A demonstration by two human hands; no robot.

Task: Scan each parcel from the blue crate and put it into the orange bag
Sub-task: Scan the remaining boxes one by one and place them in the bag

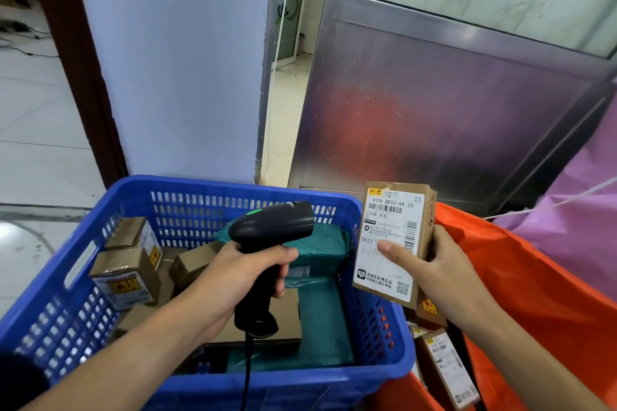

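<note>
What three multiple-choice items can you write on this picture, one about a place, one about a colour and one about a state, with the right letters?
1. Where is the labelled parcel?
A. On the floor tiles
B. In the right hand, near the right rim of the blue crate
C. Deep inside the orange bag

2. What colour is the light on the scanner?
A. Red
B. Green
C. Blue

3. What is the left hand doing?
A. Resting open on a rim
B. Holding a second parcel
C. Gripping the scanner's handle

Answers:
1 B: the thumb lies on the white label and the fingers wrap the far edge.
2 B: a green spot glows on top of the scanner's head.
3 C: its fingers curl round the black handle.
</note>
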